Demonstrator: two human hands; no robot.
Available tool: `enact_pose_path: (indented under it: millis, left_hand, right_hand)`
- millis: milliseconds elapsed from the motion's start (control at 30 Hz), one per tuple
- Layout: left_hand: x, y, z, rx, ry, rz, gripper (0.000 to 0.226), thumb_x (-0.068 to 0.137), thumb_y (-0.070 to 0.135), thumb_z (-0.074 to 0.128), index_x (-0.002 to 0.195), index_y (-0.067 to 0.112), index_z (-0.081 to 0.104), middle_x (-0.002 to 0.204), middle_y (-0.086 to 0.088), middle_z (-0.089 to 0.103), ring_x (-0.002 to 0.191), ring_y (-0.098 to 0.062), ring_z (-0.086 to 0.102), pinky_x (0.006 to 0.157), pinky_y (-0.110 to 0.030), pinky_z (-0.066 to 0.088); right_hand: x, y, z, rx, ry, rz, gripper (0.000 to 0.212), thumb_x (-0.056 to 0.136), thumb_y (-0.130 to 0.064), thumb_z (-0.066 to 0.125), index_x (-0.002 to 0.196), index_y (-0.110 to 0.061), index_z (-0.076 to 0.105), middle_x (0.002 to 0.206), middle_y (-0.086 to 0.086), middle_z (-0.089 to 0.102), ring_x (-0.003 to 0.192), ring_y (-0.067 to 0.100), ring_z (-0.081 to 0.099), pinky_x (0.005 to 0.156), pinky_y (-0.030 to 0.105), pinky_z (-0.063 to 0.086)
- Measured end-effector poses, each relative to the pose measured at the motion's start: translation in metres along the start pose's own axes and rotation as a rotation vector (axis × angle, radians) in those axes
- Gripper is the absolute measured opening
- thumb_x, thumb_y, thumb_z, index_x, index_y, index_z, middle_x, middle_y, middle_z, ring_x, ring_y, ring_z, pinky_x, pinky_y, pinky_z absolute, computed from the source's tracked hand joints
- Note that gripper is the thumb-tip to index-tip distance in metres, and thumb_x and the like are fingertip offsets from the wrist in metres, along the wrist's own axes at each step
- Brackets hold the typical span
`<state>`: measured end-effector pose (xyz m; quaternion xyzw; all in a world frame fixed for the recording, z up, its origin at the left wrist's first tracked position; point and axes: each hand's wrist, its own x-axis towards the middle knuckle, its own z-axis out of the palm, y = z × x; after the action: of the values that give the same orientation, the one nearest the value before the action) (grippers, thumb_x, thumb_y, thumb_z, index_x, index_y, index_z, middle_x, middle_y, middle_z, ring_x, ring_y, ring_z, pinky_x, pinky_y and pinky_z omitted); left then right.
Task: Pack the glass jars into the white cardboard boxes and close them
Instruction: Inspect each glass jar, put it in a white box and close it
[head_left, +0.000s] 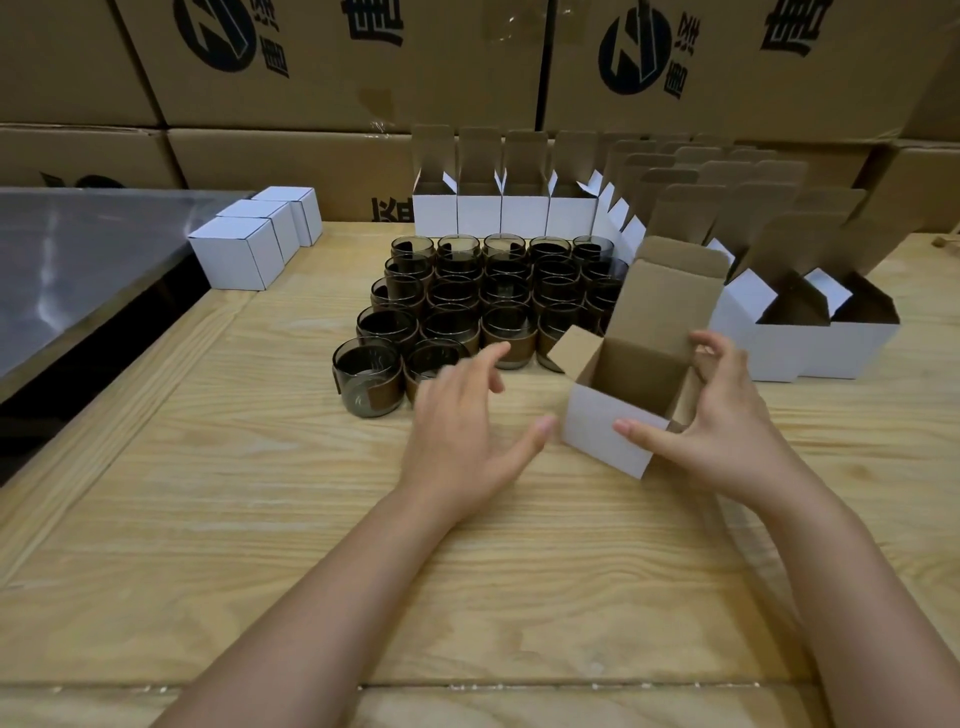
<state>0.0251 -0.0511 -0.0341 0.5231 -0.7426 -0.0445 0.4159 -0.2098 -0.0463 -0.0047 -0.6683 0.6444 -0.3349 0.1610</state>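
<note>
Steadying an open box (608, 436) on the wooden table (249, 519) with the right hand (727, 421): gripping it from its right side, pressing the thumb to the white front face and curling the fingers over the far right edge. Holding it upright, mouth to the ceiling, lid flap raised at the back, one side flap splayed leftward, nothing showing inside.

Hovering the left hand (467, 415) just left of the box, fingers spread and relaxed, clasping nothing, slightly blurred.

Lying directly beyond that hand, up and to the left of the box: the glass jars (498, 296), massed in rows, upright, mouths up, each banded in brown. Standing closest at the near-left corner of the block: the nearest jar (366, 379) and, partly hidden behind the left fingers, a neighbouring jar (434, 358).

Judging the left hand far nearer the jars than the right, and so the likely one for lifting a jar, carrying it rightward and lowering it, axis vertical, through the box mouth, clearing the splayed flap on the way.

Waiting behind: empty boxes (483, 208) with lids raised, three closed boxes (234, 254) at far left, brown cartons (363, 78) stacked along the back.
</note>
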Motion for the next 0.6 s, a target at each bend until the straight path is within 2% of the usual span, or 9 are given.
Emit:
enact_pose_path:
  millis: [67, 100, 200, 267, 300, 367, 433, 533, 600]
  left_hand:
    - [0.002, -0.003, -0.006, 0.143, 0.222, -0.009, 0.059, 0.083, 0.05, 0.049, 0.127, 0.011, 0.053, 0.102, -0.002, 0.057, 0.094, -0.022, 0.052, 0.085, -0.027, 0.024]
    - [0.004, -0.006, -0.007, 0.213, 0.27, -0.056, 0.057, 0.084, 0.048, 0.049, 0.125, 0.009, 0.055, 0.11, -0.006, 0.058, 0.103, -0.025, 0.051, 0.09, -0.029, 0.023]
    - [0.005, -0.017, -0.009, 0.374, 0.158, -0.243, 0.051, 0.088, 0.051, 0.052, 0.12, 0.012, 0.058, 0.144, -0.01, 0.041, 0.139, -0.027, 0.024, 0.111, -0.041, 0.006]
    - [0.004, -0.021, -0.009, 0.414, 0.092, -0.256, 0.04, 0.09, 0.049, 0.052, 0.109, 0.015, 0.063, 0.154, -0.007, 0.03, 0.147, -0.024, 0.006, 0.113, -0.041, -0.009]
    - [0.004, -0.021, -0.009, 0.413, 0.093, -0.22, 0.034, 0.09, 0.043, 0.054, 0.104, 0.014, 0.064, 0.155, -0.007, 0.03, 0.148, -0.025, 0.004, 0.114, -0.041, -0.012]
    - [0.003, -0.02, -0.007, 0.378, 0.129, -0.118, 0.021, 0.089, 0.031, 0.059, 0.094, 0.012, 0.067, 0.152, -0.009, 0.036, 0.148, -0.029, 0.01, 0.115, -0.041, -0.011]
    - [0.002, -0.018, -0.005, 0.293, 0.149, -0.04, 0.014, 0.088, 0.024, 0.062, 0.086, 0.011, 0.067, 0.149, -0.013, 0.04, 0.147, -0.033, 0.015, 0.117, -0.041, -0.006]
    - [0.002, -0.016, -0.001, 0.134, 0.109, 0.005, 0.013, 0.089, 0.022, 0.066, 0.084, 0.01, 0.065, 0.149, -0.014, 0.04, 0.147, -0.032, 0.014, 0.118, -0.043, 0.005]
    - [0.002, -0.014, 0.0, 0.038, 0.031, -0.02, 0.015, 0.088, 0.028, 0.067, 0.088, 0.013, 0.064, 0.152, -0.01, 0.035, 0.148, -0.026, 0.008, 0.117, -0.04, 0.008]
  right_hand:
    - [0.002, 0.006, -0.006, -0.061, 0.033, 0.04, 0.103, 0.05, -0.071, 0.068, 0.132, -0.043, 0.014, 0.149, 0.002, 0.037, 0.136, 0.022, 0.031, 0.113, 0.049, 0.026]
    - [0.003, 0.009, -0.008, -0.096, 0.051, 0.046, 0.102, 0.051, -0.072, 0.066, 0.133, -0.042, 0.014, 0.149, 0.003, 0.037, 0.136, 0.023, 0.03, 0.113, 0.049, 0.024]
    - [0.007, 0.018, -0.014, -0.206, 0.112, 0.045, 0.105, 0.057, -0.07, 0.063, 0.143, -0.032, 0.017, 0.147, 0.007, 0.038, 0.134, 0.028, 0.03, 0.112, 0.051, 0.024]
    - [0.009, 0.023, -0.016, -0.314, 0.128, 0.04, 0.107, 0.063, -0.068, 0.062, 0.149, -0.024, 0.016, 0.149, 0.01, 0.036, 0.136, 0.032, 0.028, 0.112, 0.053, 0.021]
    - [0.009, 0.025, -0.016, -0.351, 0.13, 0.036, 0.108, 0.065, -0.069, 0.062, 0.15, -0.024, 0.013, 0.152, 0.011, 0.031, 0.139, 0.032, 0.022, 0.113, 0.055, 0.018]
    - [0.006, 0.022, -0.014, -0.355, 0.172, 0.0, 0.11, 0.064, -0.075, 0.058, 0.15, -0.029, 0.006, 0.158, 0.01, 0.015, 0.145, 0.028, 0.006, 0.116, 0.056, 0.007]
    - [0.002, 0.015, -0.013, -0.281, 0.308, -0.117, 0.108, 0.067, -0.079, 0.055, 0.15, -0.026, 0.011, 0.158, 0.011, 0.012, 0.146, 0.023, -0.002, 0.116, 0.06, 0.002]
    - [-0.002, 0.005, -0.014, -0.223, 0.563, -0.375, 0.092, 0.075, -0.062, 0.06, 0.14, -0.003, 0.035, 0.145, 0.023, 0.034, 0.139, 0.029, 0.013, 0.111, 0.064, 0.015]
    - [-0.005, -0.004, -0.009, -0.219, 0.719, -0.551, 0.069, 0.085, -0.047, 0.062, 0.128, 0.004, 0.046, 0.13, 0.03, 0.046, 0.128, 0.035, 0.03, 0.11, 0.055, 0.025]
